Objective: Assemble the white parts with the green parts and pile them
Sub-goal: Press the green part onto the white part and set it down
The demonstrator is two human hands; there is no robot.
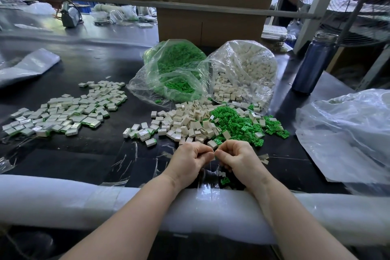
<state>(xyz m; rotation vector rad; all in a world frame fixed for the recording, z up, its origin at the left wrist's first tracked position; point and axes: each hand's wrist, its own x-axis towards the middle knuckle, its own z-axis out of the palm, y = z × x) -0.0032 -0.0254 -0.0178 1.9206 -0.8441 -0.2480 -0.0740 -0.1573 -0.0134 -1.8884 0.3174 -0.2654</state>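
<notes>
head view | worn on head | faces forward and down | close over table (88, 160)

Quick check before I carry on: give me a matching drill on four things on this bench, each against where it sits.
Things:
1. bag of green parts
2. bag of white parts
3. assembled pile
4. blue bottle

Places:
A. far left of the black mat
B. right edge, beyond the loose parts
C. centre back, left one of the two bags
D. centre back, right one of the two bags

Pairs: 1-C, 2-D, 3-A, 4-B
</notes>
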